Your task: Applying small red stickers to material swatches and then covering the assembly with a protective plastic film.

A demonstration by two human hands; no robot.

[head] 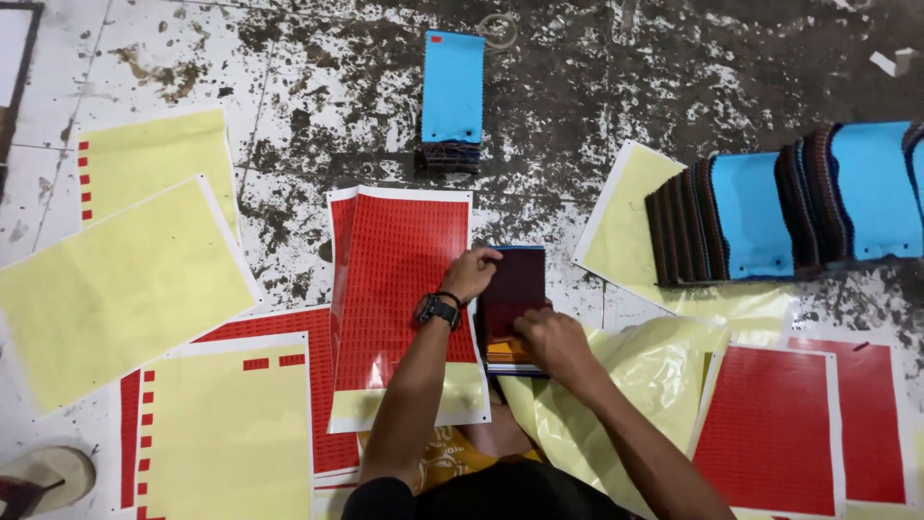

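- Pressing a swatch stack [513, 299] on the floor [289, 58], left hand [470, 274] curls over its top edge; right hand [549, 337] pinches the lower edge.
- Risk: stack could slide, skewing stickers from the red sheet [399, 279].

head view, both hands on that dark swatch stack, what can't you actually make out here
- Head view: whether the right hand pinches anything; its fingertips are curled under.
- Left hand covers the top left corner of the dark swatch stack.
- Red sticker sheet: the small labels are too tiny to tell apart.
- Row of blue and dark swatches is cut off by the right edge.
- Sandal is cut off by the bottom left corner.
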